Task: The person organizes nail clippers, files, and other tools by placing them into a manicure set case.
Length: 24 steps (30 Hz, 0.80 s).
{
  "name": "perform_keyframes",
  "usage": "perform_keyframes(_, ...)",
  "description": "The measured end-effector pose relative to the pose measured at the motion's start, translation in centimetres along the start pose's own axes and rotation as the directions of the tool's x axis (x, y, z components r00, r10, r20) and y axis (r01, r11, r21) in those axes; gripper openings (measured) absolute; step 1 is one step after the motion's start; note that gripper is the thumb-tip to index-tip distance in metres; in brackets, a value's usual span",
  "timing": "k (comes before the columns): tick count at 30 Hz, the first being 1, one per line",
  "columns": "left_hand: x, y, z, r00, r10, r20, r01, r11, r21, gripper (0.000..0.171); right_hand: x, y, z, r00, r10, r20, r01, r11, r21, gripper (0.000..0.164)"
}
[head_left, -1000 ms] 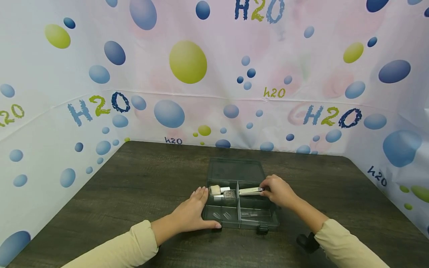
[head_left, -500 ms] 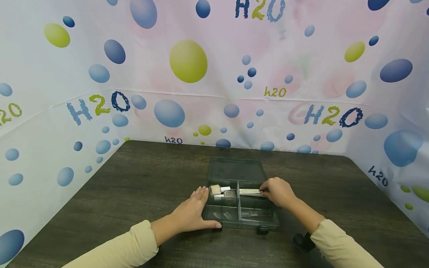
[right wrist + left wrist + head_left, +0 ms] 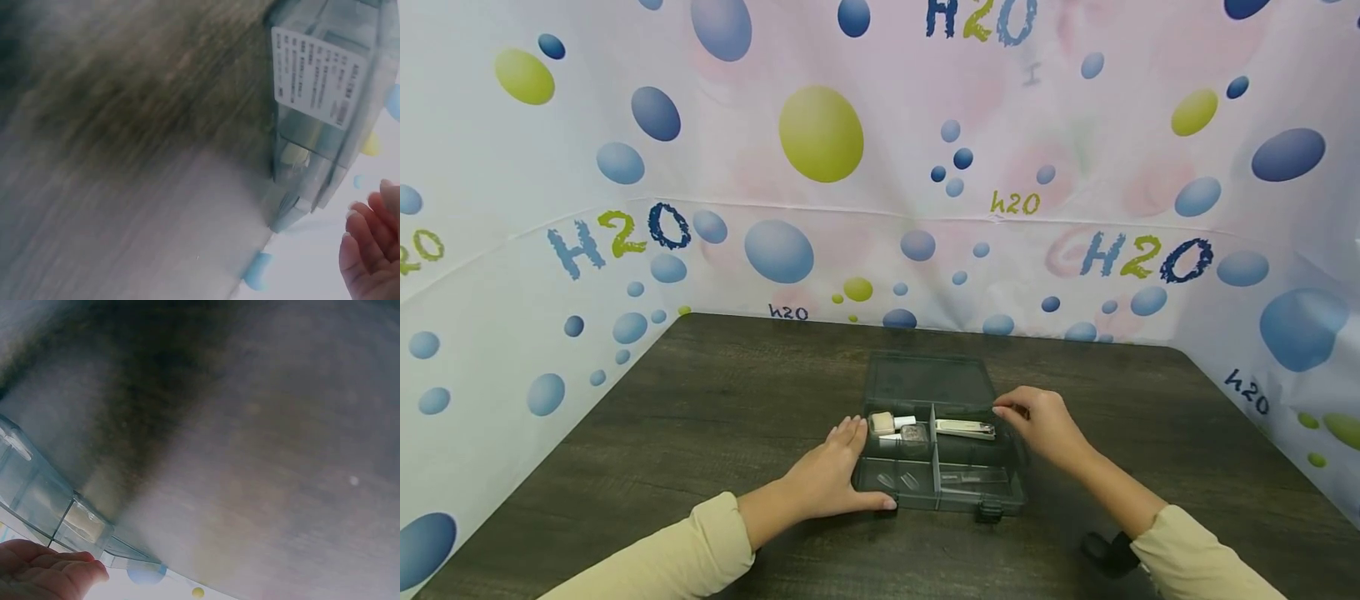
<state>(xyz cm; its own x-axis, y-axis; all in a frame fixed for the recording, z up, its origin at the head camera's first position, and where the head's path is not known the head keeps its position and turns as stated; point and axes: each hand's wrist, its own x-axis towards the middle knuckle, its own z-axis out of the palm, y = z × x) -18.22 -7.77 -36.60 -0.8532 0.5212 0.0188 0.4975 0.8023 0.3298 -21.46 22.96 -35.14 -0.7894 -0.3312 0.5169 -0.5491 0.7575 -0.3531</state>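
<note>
A dark translucent divided box [image 3: 935, 479] stands on the table with its lid [image 3: 928, 382] laid back. In its back right compartment lies a pale nail clipper [image 3: 965, 429]. Two nail polish bottles, one cream [image 3: 881, 425] and one greyish [image 3: 913, 436], fill the back left compartment. My left hand [image 3: 831, 475] rests against the box's left side, fingers straight, thumb at the front corner. Just over the back right edge is my right hand [image 3: 1041, 423], its fingers loosely bent and holding nothing. The right wrist view shows that hand [image 3: 372, 247] beside the box, apart from the clipper.
Small clear shapes [image 3: 898, 482] show in the front left compartment. A latch [image 3: 988, 510] juts from the box's front. A white printed label [image 3: 317, 78] is on the box's side. Behind the dark wood table [image 3: 760, 367] hangs a sheet [image 3: 865, 208] with bubbles.
The right hand lowered the nail clipper into the back right compartment, let go of it and drew away to the right. The left hand has stayed on the box.
</note>
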Motion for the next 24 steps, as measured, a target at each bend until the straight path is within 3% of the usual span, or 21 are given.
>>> perform_keyframes(3, 0.0, 0.0, -0.1, 1.0, -0.001, -0.002, 0.001, 1.0, -0.006, 0.106, -0.5, 0.1, -0.5, 0.997, -0.007, -0.082, 0.008, 1.0, 0.012, 0.01)
perform_keyframes(7, 0.0, -0.1, -0.1, 1.0, 0.011, -0.011, -0.011, 1.0, -0.007, 0.105, -1.2, 0.2, -1.3, 0.993, 0.025, -0.119, -0.027, 1.0, -0.008, 0.014)
perform_keyframes(24, 0.0, -0.2, 0.0, 1.0, 0.005, -0.003, -0.005, 1.0, -0.022, 0.105, -5.0, 1.6, -3.8, 0.986, 0.124, -0.109, -0.137, 0.984, -0.115, 0.032)
